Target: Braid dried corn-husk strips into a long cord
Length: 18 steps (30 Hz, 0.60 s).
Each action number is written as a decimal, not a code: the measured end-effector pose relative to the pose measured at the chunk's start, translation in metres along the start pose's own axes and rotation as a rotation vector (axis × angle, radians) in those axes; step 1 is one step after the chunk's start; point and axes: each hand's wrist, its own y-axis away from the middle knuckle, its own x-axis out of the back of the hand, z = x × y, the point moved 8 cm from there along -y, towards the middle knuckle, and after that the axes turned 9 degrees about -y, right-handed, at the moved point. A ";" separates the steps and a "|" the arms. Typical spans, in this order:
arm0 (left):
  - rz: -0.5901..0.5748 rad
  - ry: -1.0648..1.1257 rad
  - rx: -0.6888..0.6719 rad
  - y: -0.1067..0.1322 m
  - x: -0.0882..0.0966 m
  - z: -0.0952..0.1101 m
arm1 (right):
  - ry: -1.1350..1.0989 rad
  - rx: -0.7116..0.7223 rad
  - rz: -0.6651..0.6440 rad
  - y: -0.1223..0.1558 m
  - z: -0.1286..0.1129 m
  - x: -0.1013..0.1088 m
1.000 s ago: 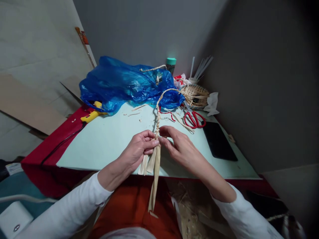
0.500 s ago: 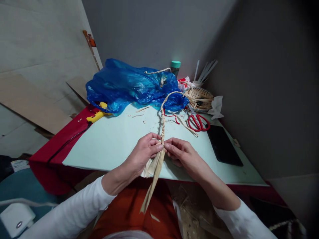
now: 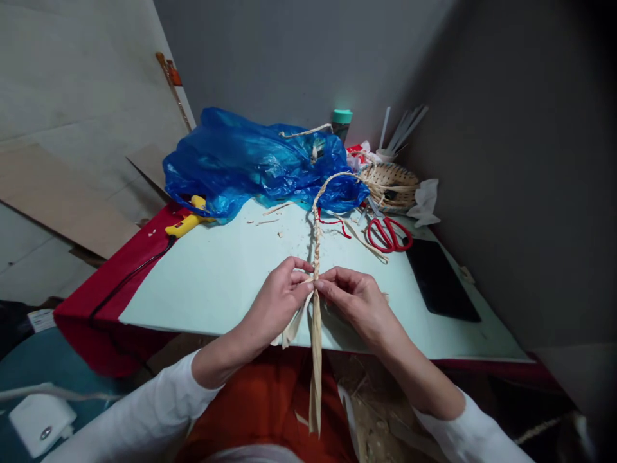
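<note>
A pale straw-coloured braid [image 3: 317, 239] runs from the basket side of the table toward me and ends between my two hands. My left hand [image 3: 278, 297] is closed in a pinch on the braid's near end from the left. From the right, my right hand [image 3: 357, 297] pinches the same spot, fingertips almost touching the left ones. Below the fingers, a long flat loose strand [image 3: 315, 360] hangs straight down past the table edge. Shorter, wider strands [image 3: 292, 328] hang under my left hand. The exact grip on each strand is hidden by the fingers.
Behind lies a crumpled blue plastic bag [image 3: 241, 164]. A yellow glue gun [image 3: 186, 222] with a black cord is at left. Red-handled scissors [image 3: 389, 235], a woven basket [image 3: 398, 177] and a black flat tablet-like object [image 3: 442, 283] are at right. A green-lidded jar [image 3: 342, 119] stands behind.
The long loose strand has swung from slanting down-left to hanging straight down. The shorter strands have drawn narrower beneath my left hand. Both hands stay pinched at the braid's end.
</note>
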 end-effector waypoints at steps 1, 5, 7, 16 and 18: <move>-0.018 0.019 0.001 0.000 -0.001 0.000 | 0.006 0.005 0.002 0.000 -0.001 0.000; -0.070 0.032 0.003 0.001 -0.003 0.000 | 0.017 0.019 0.019 0.001 -0.006 -0.001; -0.074 0.007 0.005 0.000 -0.003 0.001 | -0.020 -0.012 0.031 0.001 -0.004 -0.001; -0.046 -0.218 -0.044 -0.003 -0.001 0.007 | -0.112 -0.092 0.002 0.001 0.000 -0.003; -0.018 -0.353 -0.070 -0.001 0.001 0.010 | -0.101 -0.097 -0.019 0.001 0.001 -0.005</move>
